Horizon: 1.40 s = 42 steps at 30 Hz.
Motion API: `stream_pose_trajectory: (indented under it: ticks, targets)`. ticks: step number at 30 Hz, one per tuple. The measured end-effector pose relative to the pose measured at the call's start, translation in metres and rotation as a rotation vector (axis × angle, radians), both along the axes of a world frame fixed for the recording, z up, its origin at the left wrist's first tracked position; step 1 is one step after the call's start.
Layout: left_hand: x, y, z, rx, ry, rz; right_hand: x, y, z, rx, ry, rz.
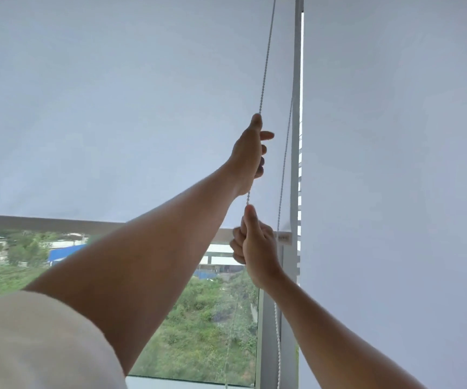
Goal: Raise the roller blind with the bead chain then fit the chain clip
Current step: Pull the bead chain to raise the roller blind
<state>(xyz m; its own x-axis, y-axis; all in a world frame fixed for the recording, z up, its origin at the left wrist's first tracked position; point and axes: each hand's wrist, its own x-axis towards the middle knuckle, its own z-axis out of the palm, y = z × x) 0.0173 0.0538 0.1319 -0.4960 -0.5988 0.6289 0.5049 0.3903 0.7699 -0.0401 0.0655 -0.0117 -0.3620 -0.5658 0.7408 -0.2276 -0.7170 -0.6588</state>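
A pale grey roller blind point(114, 108) covers the upper part of the window, and its bottom bar point(44, 221) hangs about mid-height. A white bead chain point(266, 66) runs down from the top right of the blind. My left hand point(250, 153) is shut on the front strand, arm stretched up. Just below it my right hand point(254, 245) grips the same strand, thumb pointing up. The back strand of the bead chain point(283, 175) hangs free beside the window frame. No chain clip is in view.
A white vertical window frame point(295, 136) stands right of the chain, with a second blind point(395, 164) beyond it. Below the bottom bar the glass shows green bushes and a blue-roofed building point(64, 252). The windowsill point(187, 383) lies at the bottom.
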Motion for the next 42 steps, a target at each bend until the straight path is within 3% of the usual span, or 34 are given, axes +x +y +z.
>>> stream_pose_trajectory:
  ticks: [5,10,14,23,30,33,37,42]
  targets:
    - [-0.011,0.004,-0.008,0.166,0.221,0.035,-0.014,0.004,0.002,0.117,0.067,0.113]
    - [-0.017,0.009,-0.017,0.097,0.310,-0.010,-0.035,0.007,0.031,0.175,-0.033,0.056]
    - [-0.025,-0.005,-0.060,0.018,0.300,0.028,-0.042,0.015,0.080,0.116,-0.185,-0.126]
    - [-0.045,-0.015,-0.145,0.057,0.175,-0.143,-0.017,0.020,0.158,0.180,-0.328,0.061]
    - [-0.025,-0.044,-0.123,0.101,-0.114,-0.340,-0.002,0.016,0.148,-0.092,-0.314,0.049]
    - [-0.017,-0.058,-0.102,0.092,-0.177,-0.309,0.000,0.016,0.138,-0.167,-0.282,0.075]
    - [-0.004,-0.050,-0.059,0.065,-0.110,-0.232,-0.005,0.000,0.091,-0.124,-0.175,-0.076]
    - [-0.003,-0.024,-0.024,0.067,-0.087,-0.141,-0.010,-0.013,0.013,0.035,-0.077,-0.006]
